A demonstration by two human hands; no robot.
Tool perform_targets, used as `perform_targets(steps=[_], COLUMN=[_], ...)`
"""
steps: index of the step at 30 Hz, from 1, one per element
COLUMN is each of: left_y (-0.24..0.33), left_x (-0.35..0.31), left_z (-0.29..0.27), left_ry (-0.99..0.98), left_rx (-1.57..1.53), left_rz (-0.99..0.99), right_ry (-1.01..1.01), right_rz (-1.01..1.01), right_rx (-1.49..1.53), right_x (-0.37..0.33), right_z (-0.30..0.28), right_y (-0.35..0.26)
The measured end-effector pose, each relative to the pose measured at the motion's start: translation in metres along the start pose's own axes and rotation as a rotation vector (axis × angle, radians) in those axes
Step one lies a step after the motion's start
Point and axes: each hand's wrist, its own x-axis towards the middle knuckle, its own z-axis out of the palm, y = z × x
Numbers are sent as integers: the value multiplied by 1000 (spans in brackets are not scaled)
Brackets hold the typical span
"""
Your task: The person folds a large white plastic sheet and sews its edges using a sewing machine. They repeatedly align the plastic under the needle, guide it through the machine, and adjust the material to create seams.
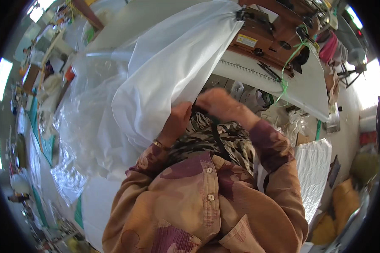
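A large translucent white sheet [156, 63] hangs in folds from the presser foot of a brown sewing machine [257, 40] toward my lap. At its lower right edge is my left hand [177, 121], its fingers curled together. Close beside it, above my camouflage-patterned lap, my right hand [220, 104] is closed and slightly smeared by motion. A narrow dark strip [194, 109] shows between the two hands. Whatever the fingers pinch is hidden or too small to name.
The white machine table [304, 90] carries a ruler scale [249, 69], dark scissors or tweezers [269, 71] and a green string [284, 80] hanging over its edge. Crumpled clear plastic [88, 114] is heaped at the left. A silvery-white sheet [314, 173] lies at the right.
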Motion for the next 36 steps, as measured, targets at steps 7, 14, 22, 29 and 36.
perform_targets(steps=[7,14,22,29,36], left_y=[7,22,38,39,44], left_x=[-6,-14,-1,9,8], left_z=[0,1,-3,-10,-26], left_ry=[-23,161,234,362,349], left_rx=[-703,-921,-460,-335,-290], left_rz=[-667,-516,-342,-196,-152], right_ry=[422,318,282,221,310], right_rz=[-238,-241,-290,-246,-277], right_rx=[-181,-134,-205,-230,-196], right_x=[19,16,13,16,21], right_z=[-42,-36,-48,-67,-87], right_y=[17,2,-4,-2,23])
